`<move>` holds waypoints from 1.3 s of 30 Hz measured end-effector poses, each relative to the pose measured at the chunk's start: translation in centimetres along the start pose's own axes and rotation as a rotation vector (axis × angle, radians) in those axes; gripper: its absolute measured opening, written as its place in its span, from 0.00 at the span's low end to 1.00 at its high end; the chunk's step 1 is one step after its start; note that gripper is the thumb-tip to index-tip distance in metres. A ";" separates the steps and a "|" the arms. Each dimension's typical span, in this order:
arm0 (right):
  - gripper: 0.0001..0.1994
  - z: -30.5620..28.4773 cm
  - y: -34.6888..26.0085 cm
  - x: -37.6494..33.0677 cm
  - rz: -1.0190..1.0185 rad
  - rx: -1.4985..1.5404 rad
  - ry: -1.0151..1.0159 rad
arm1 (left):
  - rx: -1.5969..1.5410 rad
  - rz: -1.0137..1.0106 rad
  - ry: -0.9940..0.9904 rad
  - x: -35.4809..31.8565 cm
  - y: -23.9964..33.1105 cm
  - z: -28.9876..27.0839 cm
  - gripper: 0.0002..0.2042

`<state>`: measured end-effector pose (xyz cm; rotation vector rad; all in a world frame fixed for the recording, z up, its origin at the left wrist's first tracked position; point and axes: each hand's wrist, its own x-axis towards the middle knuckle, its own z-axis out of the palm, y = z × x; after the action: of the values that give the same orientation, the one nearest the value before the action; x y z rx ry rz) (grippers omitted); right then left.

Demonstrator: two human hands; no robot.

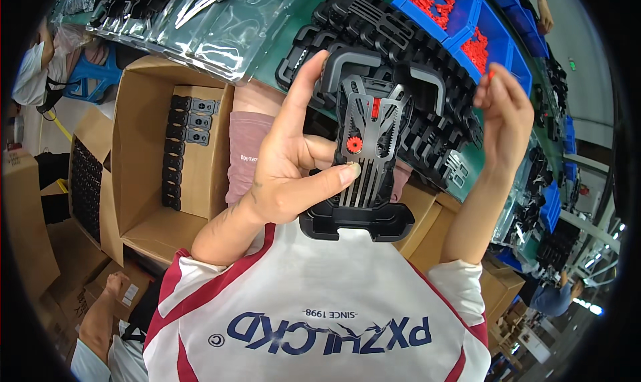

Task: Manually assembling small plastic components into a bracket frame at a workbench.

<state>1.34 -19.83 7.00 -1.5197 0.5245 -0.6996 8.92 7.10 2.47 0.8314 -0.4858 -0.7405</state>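
The left hand (pixel 294 168) grips the black plastic holder frame (pixel 364 161), one red gear fitted; the right hand (pixel 504 108) pinches a small red part (pixel 491 75), not yet inserted.

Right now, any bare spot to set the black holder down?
Bare: cardboard box floor right of the black parts column. Crowded: green table stacked with black holders, bags, blue bins. Left hand grips holder; right hand pinches a red piece.

Open gap between both hands; stacked black holders (pixel 427 68) and blue bins (pixel 467 8) crowd tabletop (pixel 294 28) beyond.
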 end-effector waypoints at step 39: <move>0.09 4.4 1.0 -10.1 0.292 0.333 -0.348 | 0.369 0.181 0.047 0.1 -1.1 2.9 0.46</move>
<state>-2.60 -9.73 4.86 -1.1857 0.3346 -0.2691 6.67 5.14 3.36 1.1291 -0.6580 -0.4685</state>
